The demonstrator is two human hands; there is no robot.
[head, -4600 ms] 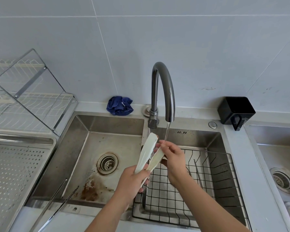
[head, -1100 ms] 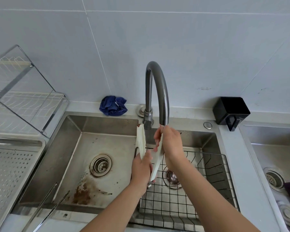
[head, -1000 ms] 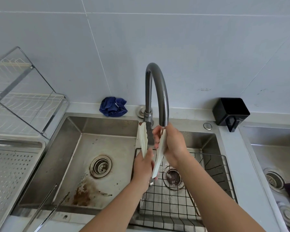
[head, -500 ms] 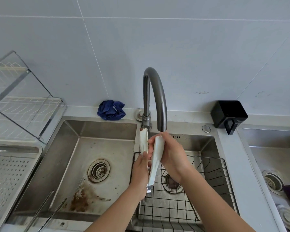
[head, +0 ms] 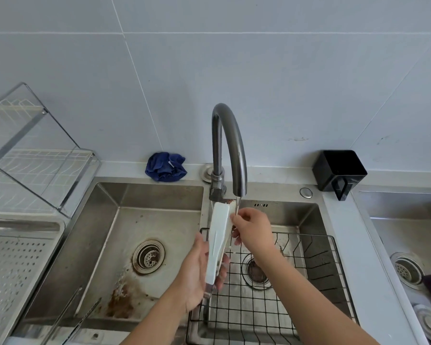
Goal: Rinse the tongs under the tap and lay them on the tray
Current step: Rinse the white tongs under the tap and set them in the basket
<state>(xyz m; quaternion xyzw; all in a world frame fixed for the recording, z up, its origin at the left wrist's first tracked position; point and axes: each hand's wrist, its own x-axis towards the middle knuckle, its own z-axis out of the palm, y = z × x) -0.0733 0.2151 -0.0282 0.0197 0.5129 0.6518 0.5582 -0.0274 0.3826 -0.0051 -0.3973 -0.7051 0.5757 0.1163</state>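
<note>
White tongs (head: pixel 218 236) stand nearly upright, tips up, just below the spout of the dark curved tap (head: pixel 228 145). A thin stream of water runs from the spout onto their upper right edge. My left hand (head: pixel 199 267) grips the tongs at their lower, hinge end. My right hand (head: pixel 253 229) pinches the upper right arm of the tongs under the stream. A brown stain shows at the tips. The perforated steel tray (head: pixel 13 265) lies at the far left.
A black wire basket (head: pixel 309 277) sits in the right basin. The left basin (head: pixel 125 235) has a rusty stain. Metal tongs (head: pixel 70 317) lean on its front edge. A blue cloth (head: pixel 166 166), a black holder (head: pixel 339 170) and a dish rack (head: pixel 33 155) line the back.
The tongs' two arms have come together and the tongs have turned, showing a broad white face. My right hand has slid to their upper right edge under the stream.
</note>
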